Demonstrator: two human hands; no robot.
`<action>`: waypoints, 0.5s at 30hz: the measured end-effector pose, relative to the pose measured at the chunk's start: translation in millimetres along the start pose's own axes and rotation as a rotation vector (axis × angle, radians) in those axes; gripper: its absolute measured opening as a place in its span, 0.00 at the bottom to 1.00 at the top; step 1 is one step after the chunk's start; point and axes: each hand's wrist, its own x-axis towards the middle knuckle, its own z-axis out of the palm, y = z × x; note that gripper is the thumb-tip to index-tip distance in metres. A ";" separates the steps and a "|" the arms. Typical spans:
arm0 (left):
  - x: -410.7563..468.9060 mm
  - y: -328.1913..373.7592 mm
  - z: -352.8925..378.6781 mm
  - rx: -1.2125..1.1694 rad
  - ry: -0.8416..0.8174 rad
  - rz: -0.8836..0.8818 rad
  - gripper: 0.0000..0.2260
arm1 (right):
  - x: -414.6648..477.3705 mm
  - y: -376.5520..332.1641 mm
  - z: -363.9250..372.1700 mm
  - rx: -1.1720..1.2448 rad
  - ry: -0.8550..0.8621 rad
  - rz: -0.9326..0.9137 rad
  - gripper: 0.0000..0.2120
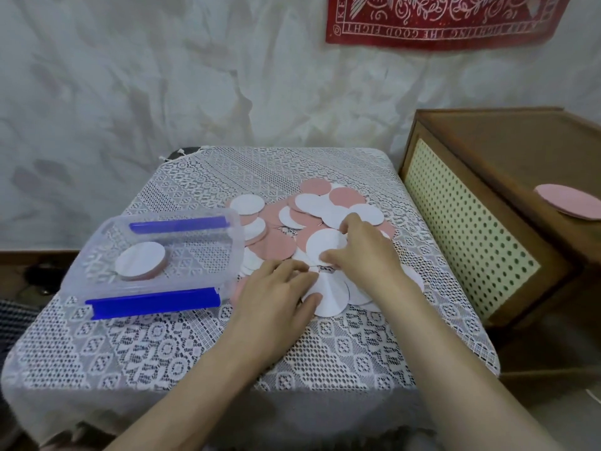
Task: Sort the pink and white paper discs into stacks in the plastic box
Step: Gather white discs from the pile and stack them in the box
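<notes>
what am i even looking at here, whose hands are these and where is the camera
No machine here: one camera worn on a person's head looks down at their two bare hands. A lace-covered table holds a loose pile of pink and white discs and a clear plastic box with one small stack inside, white on top. The left hand rests flat on white discs; the right hand pinches a white disc. One pink disc lies on the wooden cabinet beside.

We see a mottled white wall (162, 76), a red banner (439, 21), and a wooden cabinet (520, 151) beside the lace-covered surface (195, 353).
</notes>
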 end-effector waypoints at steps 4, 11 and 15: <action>-1.8 0.0 -2.2 -0.032 0.003 -0.014 0.16 | -2.8 11.3 -4.2 0.186 0.059 0.062 0.06; -12.0 7.7 -21.0 -0.036 0.006 -0.117 0.26 | -43.4 22.8 -25.2 0.667 -0.121 -0.009 0.04; -18.2 12.2 -29.9 -0.247 -0.016 -0.256 0.22 | -61.2 16.3 -15.0 0.568 -0.259 -0.132 0.04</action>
